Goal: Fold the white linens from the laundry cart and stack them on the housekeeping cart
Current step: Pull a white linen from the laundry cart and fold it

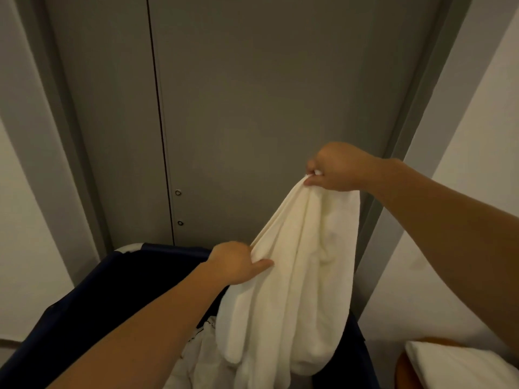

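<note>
laundry cart: navy, white linens inside | orange surface: folded white linen

Two hands, one raised linen, one laundry cart.

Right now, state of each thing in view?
white linen: unfolded, bunched, hanging from both hands
left hand: grips its lower side
right hand: pinches its top, raised
laundry cart: holds more crumpled linens
white bundle, lower right: lying flat
grey doors: shut

white towel hanging bunched above navy laundry cart
</note>
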Available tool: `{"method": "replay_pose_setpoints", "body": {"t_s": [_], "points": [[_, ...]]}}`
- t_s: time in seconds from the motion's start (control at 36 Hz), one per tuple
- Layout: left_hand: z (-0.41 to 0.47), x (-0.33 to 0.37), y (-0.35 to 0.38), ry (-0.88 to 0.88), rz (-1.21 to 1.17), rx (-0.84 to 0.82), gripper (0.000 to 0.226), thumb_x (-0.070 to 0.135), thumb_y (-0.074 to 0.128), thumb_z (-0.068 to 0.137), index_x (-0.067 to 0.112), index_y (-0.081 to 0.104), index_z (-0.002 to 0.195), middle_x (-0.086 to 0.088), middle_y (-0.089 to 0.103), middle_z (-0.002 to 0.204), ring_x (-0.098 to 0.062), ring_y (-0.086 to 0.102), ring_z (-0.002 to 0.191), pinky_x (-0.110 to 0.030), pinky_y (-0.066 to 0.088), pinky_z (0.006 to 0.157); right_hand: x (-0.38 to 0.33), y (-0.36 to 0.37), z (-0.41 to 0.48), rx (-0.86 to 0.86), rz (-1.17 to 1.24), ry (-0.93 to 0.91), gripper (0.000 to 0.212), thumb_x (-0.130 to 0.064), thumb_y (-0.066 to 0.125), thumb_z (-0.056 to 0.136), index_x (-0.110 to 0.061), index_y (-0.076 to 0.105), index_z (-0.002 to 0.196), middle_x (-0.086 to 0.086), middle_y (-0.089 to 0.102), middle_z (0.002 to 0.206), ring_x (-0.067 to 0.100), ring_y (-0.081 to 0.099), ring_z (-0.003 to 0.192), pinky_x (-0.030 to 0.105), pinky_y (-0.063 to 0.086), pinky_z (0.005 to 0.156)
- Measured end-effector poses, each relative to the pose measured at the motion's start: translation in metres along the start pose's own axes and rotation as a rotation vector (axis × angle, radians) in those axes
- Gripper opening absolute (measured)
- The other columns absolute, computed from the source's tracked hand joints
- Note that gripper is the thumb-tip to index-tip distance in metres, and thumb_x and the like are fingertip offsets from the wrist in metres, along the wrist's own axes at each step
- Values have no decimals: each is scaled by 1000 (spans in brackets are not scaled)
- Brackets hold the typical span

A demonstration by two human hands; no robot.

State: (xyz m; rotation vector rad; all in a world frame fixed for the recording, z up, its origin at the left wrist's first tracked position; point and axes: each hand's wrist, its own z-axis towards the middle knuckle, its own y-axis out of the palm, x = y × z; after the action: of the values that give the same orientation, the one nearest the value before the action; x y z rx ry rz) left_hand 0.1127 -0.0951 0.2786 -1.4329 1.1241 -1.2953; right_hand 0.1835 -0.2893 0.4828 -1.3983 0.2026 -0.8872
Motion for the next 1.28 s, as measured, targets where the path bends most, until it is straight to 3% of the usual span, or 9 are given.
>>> {"method": "replay_pose_setpoints", "body": {"t_s": [0.08,0.22,0.31,0.42,0.61,0.83,0.94,1.14,1.28], "points": [[-3,-18,7,-8,-142,13,68,81,42,78,19,64,94,1,64,87,-18,60,80,-34,53,74,-1,1,0,3,10,3,32,-37,52,96,-14,67,112,8,66,109,26,56,101,30,38,78],[-13,-56,18,143,-635,81,12,29,76,82,31,72,70,6,69,82,-8,64,81,-30,53,81,5,4,0,1,-4,39,35,-40,50,97,-14,66,113,10,65,110,25,54,98,30,35,78],[-18,-69,25,170,-630,100,14,21,76,82,31,75,92,15,68,94,0,63,89,-20,47,88,7,4,2,29,2,67,35,-40,51,96,-13,67,111,13,65,109,30,56,102,30,34,77],[-20,-61,36,122,-607,67,57,38,76,79,25,58,132,14,52,125,-5,51,115,-20,38,104,-3,-1,12,75,-9,58,34,-39,53,95,-11,68,108,15,66,107,33,56,103,32,37,77],[-16,-30,62,111,-600,182,19,31,67,89,19,74,101,4,63,102,-14,60,92,-29,51,87,-14,-17,34,120,-47,31,33,-38,53,95,-12,69,106,14,67,104,32,57,99,34,41,79],[-11,-31,89,-39,-601,214,17,13,57,89,9,73,83,-2,65,102,-20,63,91,-31,51,86,-11,-17,37,104,-67,76,32,-38,54,95,-12,70,106,15,67,104,34,57,99,36,43,81],[-15,-35,88,-132,-717,338,21,25,58,94,10,72,94,0,65,86,-16,62,81,-26,51,80,-12,-12,37,91,-60,93,32,-37,54,94,-12,70,105,14,67,103,34,57,99,36,43,80],[-21,-62,96,-153,-802,208,52,-19,41,80,17,70,103,-3,57,122,-24,56,112,-19,42,93,-11,-4,36,44,-35,161,32,-37,53,95,-13,69,110,13,66,109,32,57,103,37,43,85],[-33,-38,112,8,-466,129,31,18,51,95,17,62,124,0,55,131,-20,56,114,-20,41,95,-22,0,46,23,-38,209,31,-35,53,94,-11,71,106,13,67,105,33,59,98,39,48,82]]}}
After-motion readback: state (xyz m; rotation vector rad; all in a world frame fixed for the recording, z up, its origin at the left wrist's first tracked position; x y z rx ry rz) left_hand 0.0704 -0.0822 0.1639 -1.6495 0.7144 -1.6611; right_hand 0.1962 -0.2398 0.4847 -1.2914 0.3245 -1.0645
